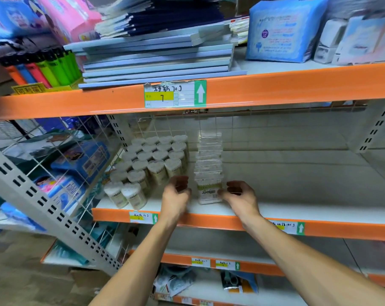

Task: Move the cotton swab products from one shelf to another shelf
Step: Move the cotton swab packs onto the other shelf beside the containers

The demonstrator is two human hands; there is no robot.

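Note:
A row of clear cotton swab packs [209, 164] stands front to back on the white middle shelf [297, 208]. To its left, several heart-lidded cotton swab tubs [151, 162] stand in rows. My right hand [238, 195] hovers by the right side of the front pack, its thumb touching or nearly touching the pack. My left hand [176, 193] hangs just left of the pack with fingers loosely curled, holding nothing. Motion blur hides fine contact.
The orange shelf edge [209, 221] carries price tags. The shelf above holds stacked notebooks [156, 62], lighters [48, 67] and blue tissue packs [284, 32]. A wire grid divider [72, 155] closes the left side. Lower shelves hold small goods [238, 281].

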